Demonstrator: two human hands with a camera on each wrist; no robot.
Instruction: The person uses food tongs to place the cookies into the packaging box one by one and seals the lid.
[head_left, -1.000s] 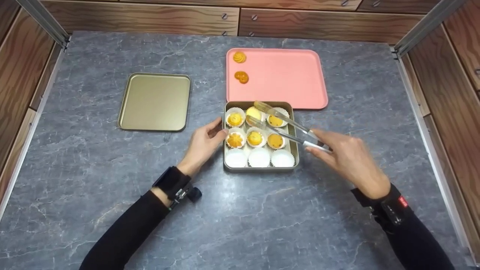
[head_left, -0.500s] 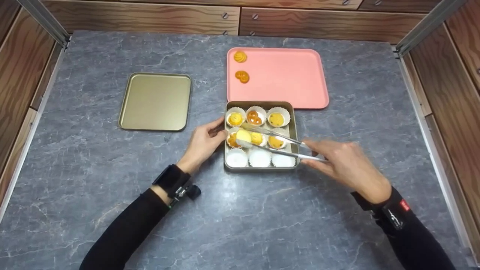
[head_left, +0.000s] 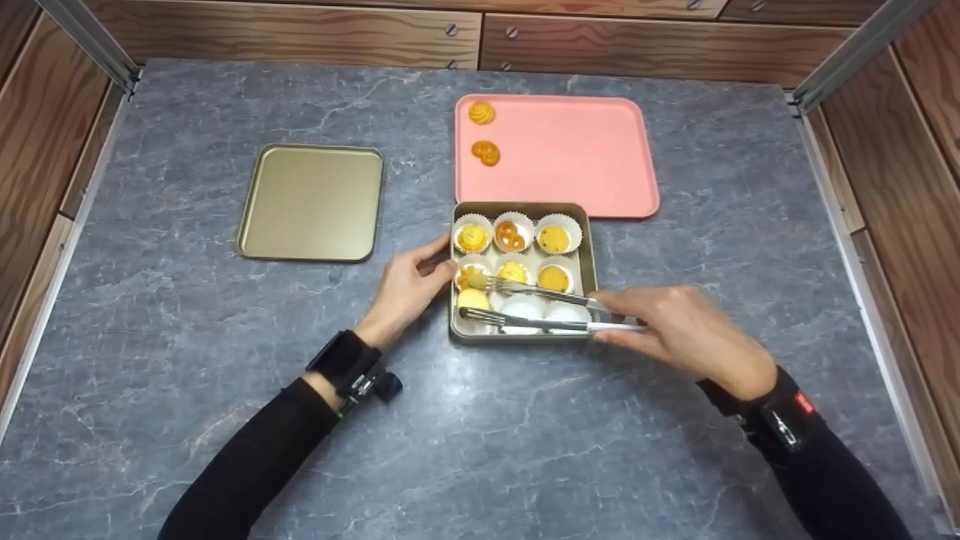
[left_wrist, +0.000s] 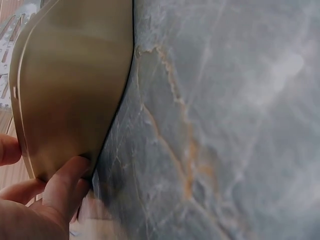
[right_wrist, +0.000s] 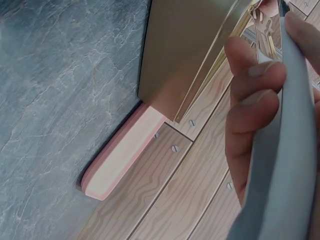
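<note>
A square gold-toned tin (head_left: 525, 339) holds rows of white paper cups with small cookies in the back and middle rows. My left hand (head_left: 409, 289) holds the tin's left wall, thumb at the rim and fingers on the outside (left_wrist: 62, 187). My right hand (head_left: 686, 330) grips a pair of tongs (head_left: 555, 325), also close up in the right wrist view, where the fingers wrap the tongs' pale handle (right_wrist: 290, 125). The spread tong tips lie over the front-left cup, either side of a pale yellow cookie (head_left: 474, 301). Whether they touch it I cannot tell.
Behind the tin and against it lies a pink tray (head_left: 570, 154) with a swirled cookie (head_left: 481, 113) and a pretzel-shaped cookie (head_left: 486, 153). The tin's lid (head_left: 311, 202) lies to the left. Wood-patterned panels (head_left: 300, 34) border the table.
The tongs have carried the pale yellow cookie from the back-middle cup to the front-left cup, baring a pretzel-shaped cookie behind. Their tips now stand wider apart. The left hand stays put.
</note>
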